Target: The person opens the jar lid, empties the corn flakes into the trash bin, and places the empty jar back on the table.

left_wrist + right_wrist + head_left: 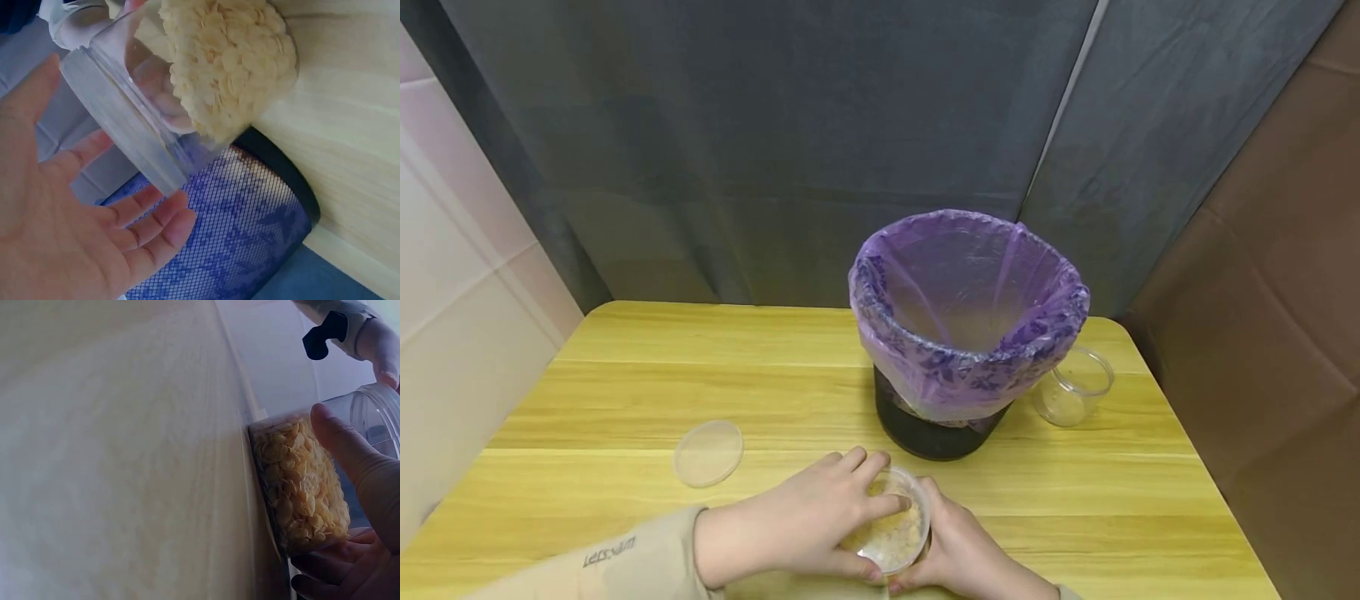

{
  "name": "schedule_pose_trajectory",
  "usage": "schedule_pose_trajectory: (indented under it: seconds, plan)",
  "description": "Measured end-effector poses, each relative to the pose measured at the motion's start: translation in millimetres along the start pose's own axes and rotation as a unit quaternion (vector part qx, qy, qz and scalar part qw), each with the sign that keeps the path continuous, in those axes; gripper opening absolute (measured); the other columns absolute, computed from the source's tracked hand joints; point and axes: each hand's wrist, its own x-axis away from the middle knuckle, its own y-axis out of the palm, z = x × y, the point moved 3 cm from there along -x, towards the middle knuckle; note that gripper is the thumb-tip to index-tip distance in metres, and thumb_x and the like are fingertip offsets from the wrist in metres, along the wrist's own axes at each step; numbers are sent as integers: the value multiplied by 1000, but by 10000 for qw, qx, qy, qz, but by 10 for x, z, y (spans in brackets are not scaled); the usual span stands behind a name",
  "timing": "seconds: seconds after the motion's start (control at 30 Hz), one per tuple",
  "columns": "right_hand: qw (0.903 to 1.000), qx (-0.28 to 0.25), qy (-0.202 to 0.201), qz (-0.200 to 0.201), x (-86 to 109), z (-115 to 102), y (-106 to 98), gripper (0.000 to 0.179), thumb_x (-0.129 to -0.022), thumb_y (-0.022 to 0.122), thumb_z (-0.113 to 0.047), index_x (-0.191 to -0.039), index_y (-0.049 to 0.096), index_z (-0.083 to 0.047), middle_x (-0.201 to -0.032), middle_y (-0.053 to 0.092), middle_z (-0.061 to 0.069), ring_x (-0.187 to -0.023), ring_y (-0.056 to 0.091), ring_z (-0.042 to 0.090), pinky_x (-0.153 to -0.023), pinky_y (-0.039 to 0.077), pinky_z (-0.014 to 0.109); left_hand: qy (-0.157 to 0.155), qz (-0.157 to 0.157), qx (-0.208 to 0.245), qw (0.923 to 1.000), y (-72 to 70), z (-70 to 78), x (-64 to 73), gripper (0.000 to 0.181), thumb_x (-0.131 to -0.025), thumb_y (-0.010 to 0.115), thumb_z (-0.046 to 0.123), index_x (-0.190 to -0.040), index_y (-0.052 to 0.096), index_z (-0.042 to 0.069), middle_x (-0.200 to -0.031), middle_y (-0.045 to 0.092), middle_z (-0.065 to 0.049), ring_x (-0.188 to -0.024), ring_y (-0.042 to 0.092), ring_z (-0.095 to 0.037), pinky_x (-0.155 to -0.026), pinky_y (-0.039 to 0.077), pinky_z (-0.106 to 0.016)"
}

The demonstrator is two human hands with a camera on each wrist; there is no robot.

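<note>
A clear plastic jar point(303, 481) holds many small, pale yellow flakes. My right hand point(966, 550) grips its body from the right, with the thumb on one side and fingers on the other. On top of the jar is a translucent lid point(125, 122). My left hand point(816, 512) spans this lid, thumb at the near rim and fingers over the top and far rim. In the left wrist view the fingers bend lightly at the lid's edge. The jar is tilted, low over the front of the table.
Behind the hands stands a black mesh trash bin point(932, 437) lined with a purple bag point(925, 375). An open clear jar point(1063, 404) is at its right. A loose translucent lid point(709, 454) lies on the wooden table point(610, 400) at left. A grey curtain point(737, 150) hangs behind.
</note>
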Motion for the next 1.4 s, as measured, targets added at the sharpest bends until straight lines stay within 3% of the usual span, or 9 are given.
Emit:
schedule_pose_trajectory:
  seconds: [0.2, 0.33, 0.53, 0.67, 0.87, 1.1, 1.4]
  plan:
    - [9999, -41, 102, -27, -13, -3, 10, 101, -57, 88, -50, -137, 34, -21, -125, 54, -2, -107, 55, 12, -87, 48, 32, 5, -193, 108, 9998, -59, -67, 10, 77, -72, 69, 66, -134, 55, 24, -120, 50, -8, -101, 50, -20, -75, 50, -38]
    - [9999, -40, 134, -52, -14, -6, 8, 102, -56, 88, -51, -137, 34, -20, -126, 54, -1, -109, 55, 14, -87, 48, 33, 44, -370, 156, 9992, -131, -97, 11, 81, -69, 75, 61, -138, 52, 26, -128, 49, -7, -110, 49, -23, -81, 49, -47]
    - [9998, 150, 61, -82, -14, 0, -2, 100, -57, 85, -55, -134, 34, -19, -128, 54, 1, -110, 55, 16, -88, 48, 35, 604, -646, 156, 9960, -212, -98, -9, 83, -67, 83, 44, -141, 47, 34, -149, 35, -4, -131, 38, -31, -88, 45, -59]
    - [9997, 223, 0, -114, -18, 1, 1, 97, -58, 83, -57, -132, 34, -18, -130, 52, 4, -112, 54, 17, -90, 48, 37, 813, -830, 58, 9932, -212, -84, -20, 84, -66, 85, 36, -142, 46, 36, -152, 32, -1, -133, 36, -32, -89, 45, -57]
    - [9997, 121, 141, -147, -6, 5, 14, 96, -58, 84, -56, -131, 34, -19, -131, 52, 4, -112, 55, 17, -89, 48, 35, 825, -1068, 153, 9907, -175, -94, -22, 75, -70, 82, 33, -138, 52, 33, -151, 35, -1, -133, 37, -29, -90, 46, -53]
    - [9998, 73, 160, -127, 2, 9, 12, 99, -58, 85, -55, -135, 32, -22, -132, 51, 3, -112, 55, 18, -89, 48, 35, 693, -1050, 360, 9914, -127, -90, -14, 68, -73, 80, 32, -136, 55, 32, -149, 38, -2, -133, 37, -29, -91, 47, -51]
    - [9999, 12, 145, -74, 4, 2, 3, 101, -57, 86, -53, -136, 33, -21, -131, 52, 2, -114, 54, 18, -91, 47, 34, 603, -585, 331, 9959, -92, -45, 35, 67, -72, 78, 37, -135, 56, 29, -146, 41, -7, -126, 45, -34, -90, 49, -46]
